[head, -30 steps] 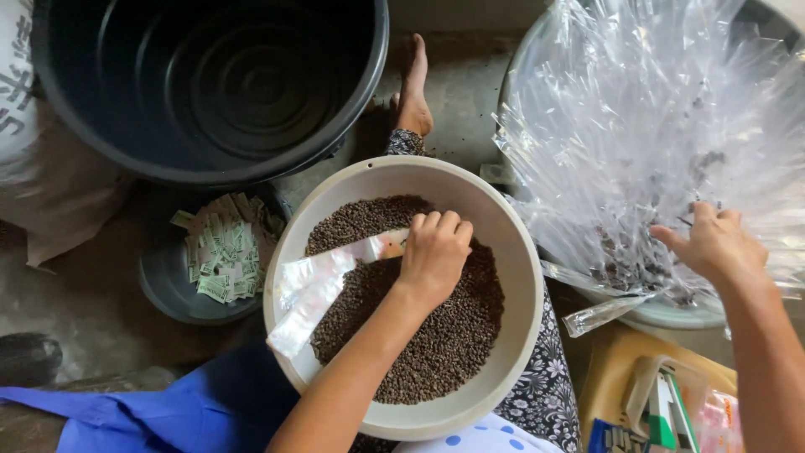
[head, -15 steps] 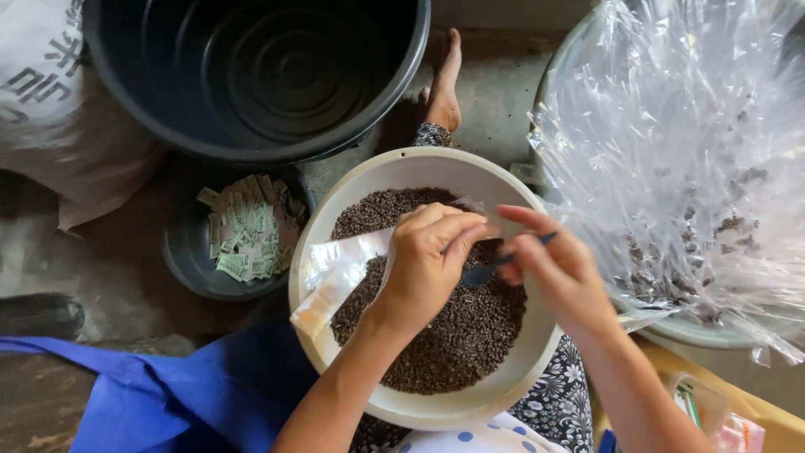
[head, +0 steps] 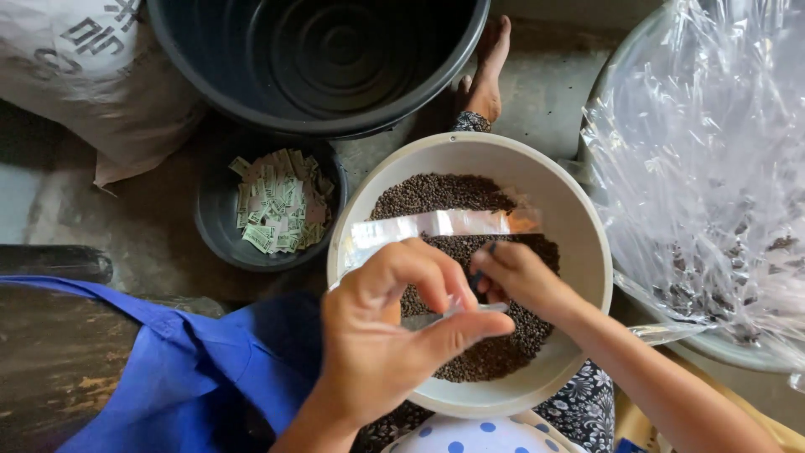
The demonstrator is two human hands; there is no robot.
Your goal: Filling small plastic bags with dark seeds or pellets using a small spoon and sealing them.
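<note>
Left hand [head: 394, 335], right hand [head: 516, 281] pinch clear packet [head: 436, 225] over seed bowl [head: 579, 226].

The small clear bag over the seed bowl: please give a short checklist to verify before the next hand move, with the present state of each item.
1. Left hand pinches the small clear bag: ok.
2. Right hand is at the bag's mouth: ok.
3. Bag mouth is open: cannot tell.
4. Bag hangs over the white bowl, so seeds would fall back in: ok.
5. Dark seeds remain in the bowl: ok.
6. Long clear bag lies across the seeds, partly covering them: not ok.
</note>
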